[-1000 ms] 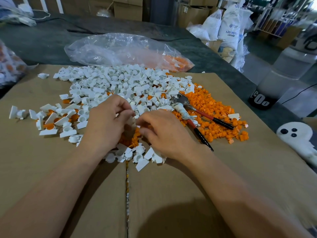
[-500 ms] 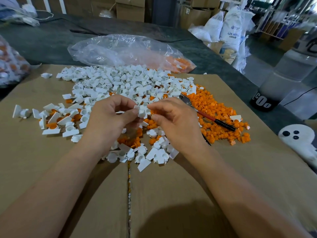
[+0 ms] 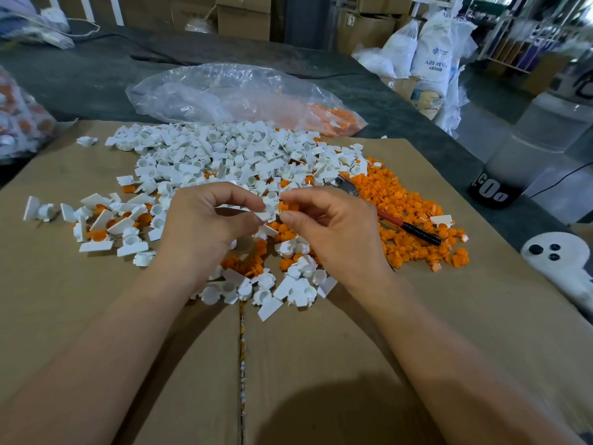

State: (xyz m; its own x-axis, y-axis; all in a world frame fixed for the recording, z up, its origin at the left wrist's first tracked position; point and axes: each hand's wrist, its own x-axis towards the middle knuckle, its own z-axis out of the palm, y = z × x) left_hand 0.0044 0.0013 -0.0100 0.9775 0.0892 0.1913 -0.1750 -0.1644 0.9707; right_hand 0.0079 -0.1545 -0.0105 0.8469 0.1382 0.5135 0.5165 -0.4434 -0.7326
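on the far left a see-through bag (image 3: 22,120) of parts sits by the edge of the cardboard (image 3: 80,316), and loose white bits (image 3: 126,248) lie spread out near it. the left hand (image 3: 205,226) has curled fingers and pinches one small white part (image 3: 271,208) with its thumb and first finger. the part is up in the air, just above the heap, between both hands. the right hand (image 3: 337,232) is curled too and pinches the same part from the other side; i cannot tell if it also holds an orange bit. the part looks very light, hard and smooth, so i think it can slip or pop out of the fingers. it is best held by its flat tab or round cup with the fingertips, not squeezed hard. behind the hands is the big white pile (image 3: 224,155). to the right is the orange pile (image 3: 417,200), where a tool (image 3: 407,227) with a red and black handle lies near the right hand. the open room is the bare cardboard close to the person. a dropped part could fall into the crack (image 3: 241,348) down the middle or roll off the right edge onto the dark tabletop (image 3: 410,123).
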